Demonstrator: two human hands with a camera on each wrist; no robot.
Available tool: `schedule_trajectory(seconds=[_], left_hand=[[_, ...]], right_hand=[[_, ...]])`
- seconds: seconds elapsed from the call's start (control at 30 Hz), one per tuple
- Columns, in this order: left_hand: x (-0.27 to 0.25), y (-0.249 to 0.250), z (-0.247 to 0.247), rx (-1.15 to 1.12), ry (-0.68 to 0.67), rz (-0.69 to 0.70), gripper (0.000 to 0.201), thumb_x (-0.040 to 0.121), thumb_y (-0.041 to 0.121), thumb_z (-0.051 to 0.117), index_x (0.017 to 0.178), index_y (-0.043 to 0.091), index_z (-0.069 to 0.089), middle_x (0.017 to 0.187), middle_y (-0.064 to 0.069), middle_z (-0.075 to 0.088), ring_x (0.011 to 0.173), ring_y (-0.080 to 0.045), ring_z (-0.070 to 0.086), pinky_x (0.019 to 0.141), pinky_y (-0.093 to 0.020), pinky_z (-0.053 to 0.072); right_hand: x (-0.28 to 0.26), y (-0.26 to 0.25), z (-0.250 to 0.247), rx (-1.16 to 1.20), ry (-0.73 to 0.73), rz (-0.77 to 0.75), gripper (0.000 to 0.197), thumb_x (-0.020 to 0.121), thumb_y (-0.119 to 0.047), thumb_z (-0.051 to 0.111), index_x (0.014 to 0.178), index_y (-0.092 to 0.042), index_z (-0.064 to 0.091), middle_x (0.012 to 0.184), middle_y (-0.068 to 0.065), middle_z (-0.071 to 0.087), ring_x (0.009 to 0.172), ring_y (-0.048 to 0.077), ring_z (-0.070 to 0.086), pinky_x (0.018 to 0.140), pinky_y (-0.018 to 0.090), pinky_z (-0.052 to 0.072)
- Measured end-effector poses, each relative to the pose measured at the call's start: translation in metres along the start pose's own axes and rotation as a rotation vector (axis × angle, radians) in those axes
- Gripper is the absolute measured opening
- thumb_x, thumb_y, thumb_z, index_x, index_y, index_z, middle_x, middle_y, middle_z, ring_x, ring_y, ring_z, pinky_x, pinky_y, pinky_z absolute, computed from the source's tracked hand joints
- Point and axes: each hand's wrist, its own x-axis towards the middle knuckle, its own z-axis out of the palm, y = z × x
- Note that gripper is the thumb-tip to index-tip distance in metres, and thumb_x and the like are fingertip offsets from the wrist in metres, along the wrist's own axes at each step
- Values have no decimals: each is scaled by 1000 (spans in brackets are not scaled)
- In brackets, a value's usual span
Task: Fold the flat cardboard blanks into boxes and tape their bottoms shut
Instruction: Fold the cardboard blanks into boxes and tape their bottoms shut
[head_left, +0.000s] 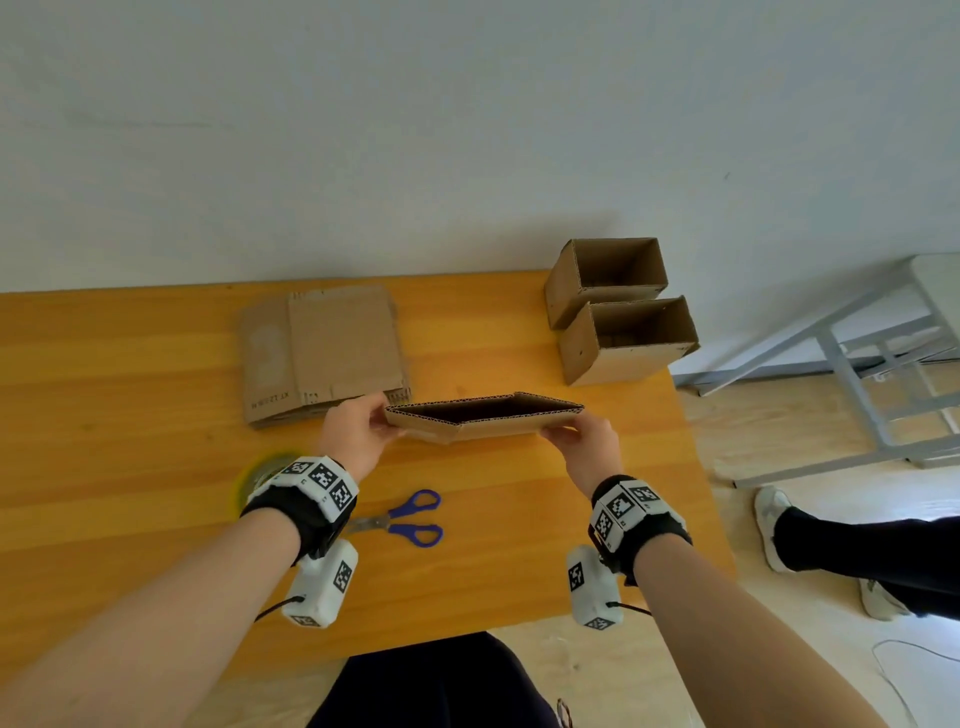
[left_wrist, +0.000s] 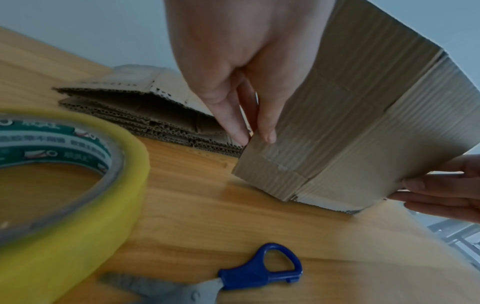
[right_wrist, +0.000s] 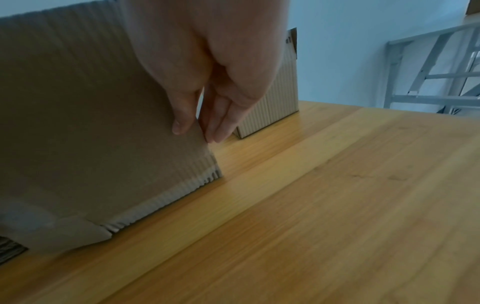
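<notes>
I hold a cardboard blank upright between my two hands, above the middle of the wooden table. My left hand pinches its left edge, thumb on the near face and fingers behind, as the left wrist view shows. My right hand pinches the right edge the same way, thumb pressed on the near panel and fingers on the far side. From above, the blank's top is spread into a narrow diamond, so it is partly opened and no longer flat. In the right wrist view its lower edge lies at the tabletop; I cannot tell whether it touches or hangs just over it.

Just behind my left hand lies a stack of flat blanks. Two folded boxes, open tops up, stand touching each other at the far right corner of the table, well beyond my right hand. A roll of yellow tape sits near my left wrist, on its left side. Blue-handled scissors lie on the table between my wrists, nearer the left one. Both are on my side of the held blank.
</notes>
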Motion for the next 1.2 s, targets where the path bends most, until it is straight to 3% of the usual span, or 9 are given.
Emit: schedule_trajectory(seconds=[0.1,0.2,0.3,0.43,0.5,0.9,1.07,1.1,1.2], left_hand=[[-3,-2,4,10,6,-10,16,76,13,76,85,5,65,82,-4,72,79,-19,67,74,-32,52],[-7,-1,7,-12,18,-29,18,77,12,75,90,5,64,84,0,69,77,-14,64,72,-25,48],[-9,0,9,-60,16,-55,20,79,9,73,96,6,65,89,-2,70,79,-11,62,76,-23,50],[-10,-2,11,-171,-8,-120,14,82,4,68,93,11,64,91,0,68,91,-14,65,86,-32,52],[-11,0,12,-182,-11,-107,15,83,2,65,95,11,64,95,-2,68,91,-13,63,85,-27,49],[-22,6,11,-262,-93,-69,38,84,-10,56,116,10,61,106,2,63,99,-10,57,85,-20,42],[-25,9,10,-272,-101,-69,45,83,-16,52,122,6,58,112,-6,62,101,-11,55,86,-19,42],[-25,10,9,-272,-103,-62,46,83,-17,51,123,5,57,113,-7,63,102,-12,56,86,-19,42],[-25,9,9,-251,-104,-39,46,83,-18,49,123,4,58,115,-12,64,108,-20,59,88,-21,43]], right_hand=[[0,4,0,3,-17,2,20,90,-17,62,107,-7,67,98,4,68,92,20,62,76,25,45],[0,3,1,38,-29,-1,18,91,-15,61,107,-8,66,99,3,68,91,17,61,75,24,43],[-1,1,2,53,-23,-17,18,91,-14,60,108,-9,65,102,4,68,91,16,60,78,23,43],[-3,0,4,19,-26,-13,18,92,-15,59,109,-8,63,105,6,69,97,21,62,77,24,43],[-4,-1,5,16,-29,-15,20,92,-14,58,111,-8,63,107,7,68,100,22,62,78,24,43],[-20,-10,20,40,-80,-59,27,93,-8,56,120,-9,58,115,6,67,108,18,62,82,19,46],[-23,-14,29,38,-103,-54,27,94,-10,56,121,-9,56,116,5,66,101,16,62,66,10,43],[-24,-16,31,39,-108,-54,27,94,-11,55,120,-10,55,117,5,65,101,17,62,65,10,43],[-28,-18,35,39,-111,-58,27,94,-13,55,121,-11,55,118,5,65,107,20,61,79,23,49]])
